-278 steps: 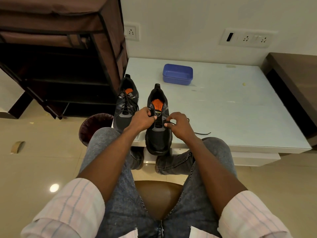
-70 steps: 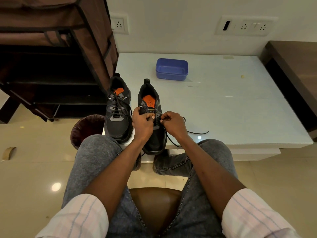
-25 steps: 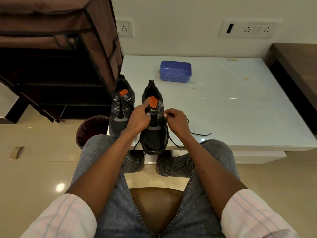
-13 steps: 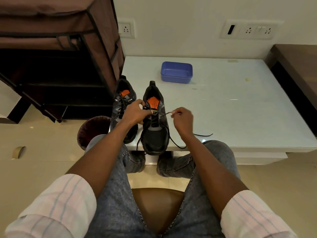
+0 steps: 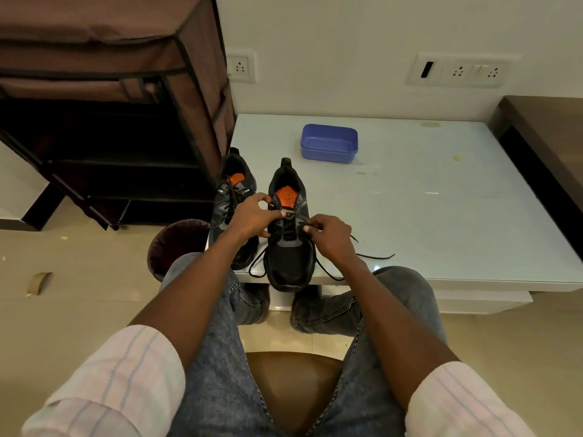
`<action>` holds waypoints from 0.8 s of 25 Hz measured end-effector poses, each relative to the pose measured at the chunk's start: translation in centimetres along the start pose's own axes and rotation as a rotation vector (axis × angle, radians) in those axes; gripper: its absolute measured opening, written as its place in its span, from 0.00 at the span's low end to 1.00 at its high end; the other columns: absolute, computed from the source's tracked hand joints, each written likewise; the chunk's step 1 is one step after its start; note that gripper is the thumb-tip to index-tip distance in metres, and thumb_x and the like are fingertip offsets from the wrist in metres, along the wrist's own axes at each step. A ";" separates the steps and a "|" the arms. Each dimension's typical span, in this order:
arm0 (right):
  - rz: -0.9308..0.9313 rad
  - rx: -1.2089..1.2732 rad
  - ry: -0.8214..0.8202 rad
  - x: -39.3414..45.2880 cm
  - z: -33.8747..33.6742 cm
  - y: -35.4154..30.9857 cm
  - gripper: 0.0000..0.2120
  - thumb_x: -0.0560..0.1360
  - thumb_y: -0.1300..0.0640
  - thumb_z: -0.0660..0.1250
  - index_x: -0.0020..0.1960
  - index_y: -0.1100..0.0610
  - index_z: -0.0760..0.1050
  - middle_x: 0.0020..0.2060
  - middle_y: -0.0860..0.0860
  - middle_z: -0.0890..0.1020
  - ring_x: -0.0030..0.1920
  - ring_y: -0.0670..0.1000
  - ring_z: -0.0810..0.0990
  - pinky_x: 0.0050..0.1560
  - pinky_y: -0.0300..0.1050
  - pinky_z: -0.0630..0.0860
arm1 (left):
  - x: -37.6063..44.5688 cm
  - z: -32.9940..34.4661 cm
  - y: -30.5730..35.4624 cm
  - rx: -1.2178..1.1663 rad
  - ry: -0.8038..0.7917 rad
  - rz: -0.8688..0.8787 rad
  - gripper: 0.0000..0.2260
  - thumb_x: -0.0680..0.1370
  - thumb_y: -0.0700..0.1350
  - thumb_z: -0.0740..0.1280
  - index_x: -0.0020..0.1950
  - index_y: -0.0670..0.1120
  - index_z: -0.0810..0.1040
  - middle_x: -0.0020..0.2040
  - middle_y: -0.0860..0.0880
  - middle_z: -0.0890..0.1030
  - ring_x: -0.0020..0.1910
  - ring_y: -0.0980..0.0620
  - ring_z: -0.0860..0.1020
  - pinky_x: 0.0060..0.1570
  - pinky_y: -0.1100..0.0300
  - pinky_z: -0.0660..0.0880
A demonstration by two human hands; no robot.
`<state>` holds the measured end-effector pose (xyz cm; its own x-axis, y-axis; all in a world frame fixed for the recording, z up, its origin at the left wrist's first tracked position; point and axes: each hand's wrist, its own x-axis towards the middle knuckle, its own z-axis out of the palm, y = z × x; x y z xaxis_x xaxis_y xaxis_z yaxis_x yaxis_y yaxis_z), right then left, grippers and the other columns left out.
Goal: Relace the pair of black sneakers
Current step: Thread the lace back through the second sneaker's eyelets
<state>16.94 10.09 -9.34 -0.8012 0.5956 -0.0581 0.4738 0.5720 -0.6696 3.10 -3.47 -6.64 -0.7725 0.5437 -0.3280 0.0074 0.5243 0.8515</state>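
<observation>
Two black sneakers with orange insoles stand side by side at the near left edge of the white table [image 5: 441,216]. The left sneaker [image 5: 232,197] is laced. The right sneaker [image 5: 288,257] has its toe over the table edge. My left hand [image 5: 252,217] pinches the black lace at the upper left eyelets of the right sneaker. My right hand [image 5: 331,236] pinches the lace [image 5: 375,256] at the shoe's right side. Loose lace loops hang on both sides of the toe, and one end trails right across the table.
A blue plastic box [image 5: 328,143] sits further back on the table. A brown fabric shelf rack [image 5: 110,105] stands to the left, with a dark waste bin [image 5: 176,244] on the floor below the sneakers. A dark wooden unit [image 5: 549,127] borders the table's right side.
My right hand has drawn back in toward the shoe from its outstretched pull to the right. My left hand stays at the upper eyelets, fingers shifted slightly.
</observation>
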 end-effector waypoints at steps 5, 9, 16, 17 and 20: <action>0.513 0.607 0.610 1.5 -5.1 2.6 0.09 0.76 0.60 0.65 0.51 0.59 0.84 0.44 0.52 0.84 0.48 0.53 0.82 0.50 0.44 0.75 | 0.1 -0.1 0.1 0.001 -0.003 0.000 0.16 0.75 0.45 0.75 0.59 0.46 0.75 0.52 0.42 0.81 0.43 0.51 0.83 0.31 0.59 0.81; 0.547 0.094 0.605 0.9 -5.8 3.3 0.18 0.75 0.61 0.67 0.65 0.61 0.76 0.62 0.58 0.79 0.65 0.60 0.74 0.64 0.51 0.69 | 0.2 -0.1 0.1 0.008 0.008 0.008 0.15 0.74 0.45 0.75 0.57 0.46 0.75 0.49 0.42 0.82 0.41 0.51 0.83 0.29 0.61 0.79; -0.098 -0.013 0.139 0.3 -0.2 0.6 0.08 0.78 0.58 0.67 0.51 0.57 0.84 0.48 0.52 0.86 0.50 0.52 0.81 0.60 0.51 0.72 | 0.0 0.1 -0.1 0.012 0.032 0.014 0.15 0.74 0.45 0.76 0.58 0.46 0.76 0.50 0.41 0.83 0.42 0.50 0.84 0.34 0.55 0.83; -0.045 0.011 0.211 0.5 -0.8 0.9 0.08 0.78 0.59 0.66 0.50 0.57 0.85 0.47 0.52 0.86 0.50 0.53 0.82 0.57 0.49 0.73 | 0.1 0.1 0.0 0.009 0.029 0.010 0.15 0.74 0.45 0.76 0.58 0.47 0.76 0.51 0.41 0.82 0.43 0.49 0.84 0.33 0.56 0.82; 0.350 0.223 0.473 1.4 -4.4 2.8 0.10 0.78 0.59 0.64 0.50 0.57 0.84 0.47 0.55 0.86 0.51 0.57 0.82 0.58 0.52 0.75 | 0.1 0.1 0.0 0.014 0.028 0.003 0.16 0.74 0.45 0.76 0.58 0.48 0.76 0.53 0.42 0.81 0.45 0.49 0.83 0.32 0.57 0.82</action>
<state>18.78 14.96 -8.07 -0.3404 0.9403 -0.0023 0.5498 0.1971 -0.8117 3.13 -3.30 -6.70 -0.7898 0.5270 -0.3137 0.0183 0.5315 0.8469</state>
